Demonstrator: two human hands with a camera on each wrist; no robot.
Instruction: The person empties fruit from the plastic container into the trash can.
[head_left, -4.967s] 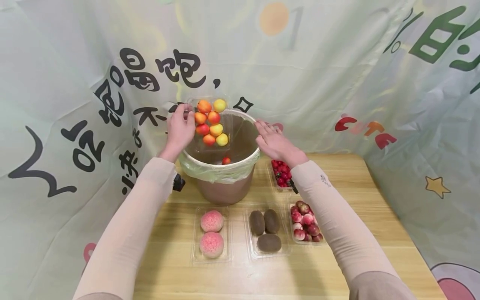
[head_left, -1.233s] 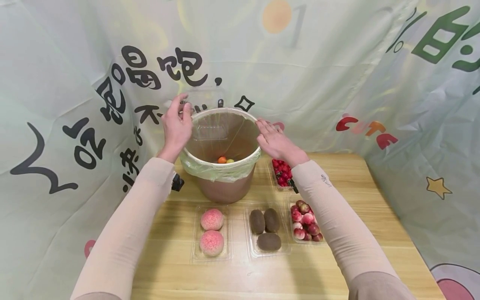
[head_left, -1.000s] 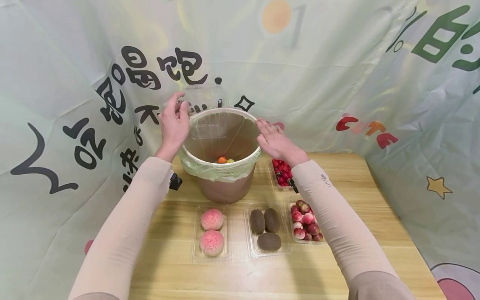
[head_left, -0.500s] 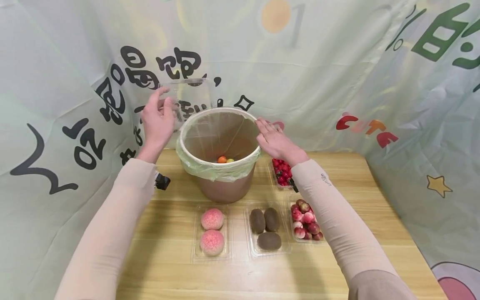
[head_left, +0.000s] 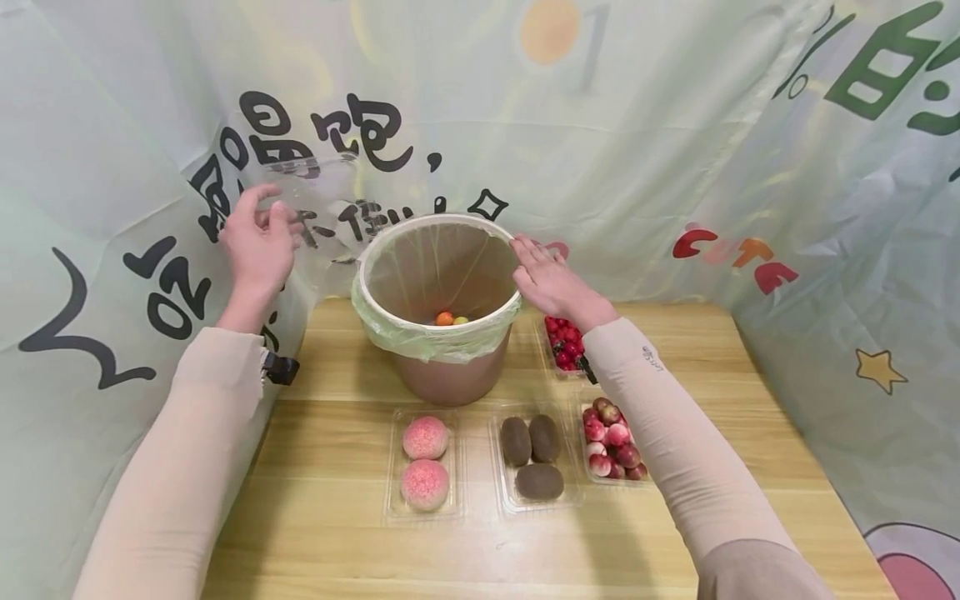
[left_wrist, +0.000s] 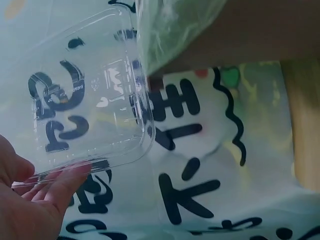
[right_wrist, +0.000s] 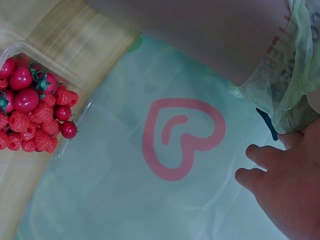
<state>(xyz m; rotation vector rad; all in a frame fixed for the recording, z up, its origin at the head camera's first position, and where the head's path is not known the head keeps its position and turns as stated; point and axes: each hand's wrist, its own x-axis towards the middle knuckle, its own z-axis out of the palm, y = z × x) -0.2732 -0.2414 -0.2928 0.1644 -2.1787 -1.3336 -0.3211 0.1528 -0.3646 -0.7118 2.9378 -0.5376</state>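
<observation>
My left hand (head_left: 258, 242) is raised at the left of the bin and pinches the edge of a clear plastic fruit box (left_wrist: 107, 100). No fruit shows inside this see-through box. A brownish-pink bin (head_left: 450, 382) stands on the table with a pale green liner bag (head_left: 423, 343) folded over its rim. Down in the bin, an orange fruit (head_left: 445, 318) and part of a yellow one (head_left: 461, 320) are visible; deeper contents are hidden. With straight fingers, my right hand (head_left: 551, 279) rests against the rim's right side.
In front of the bin sit clear boxes holding two pink peaches (head_left: 425, 483), three brown kiwis (head_left: 539, 481) and several red-and-white round fruits (head_left: 617, 435). Another box, with raspberries and small red fruits (right_wrist: 30, 105), stands right of the bin. Printed cloth (head_left: 630, 183) surrounds the wooden table (head_left: 360, 558).
Five seconds ago the box over the bin held several orange and yellow fruits; these left it. My left hand then carried the box leftward, away from the rim. My right hand stayed put.
</observation>
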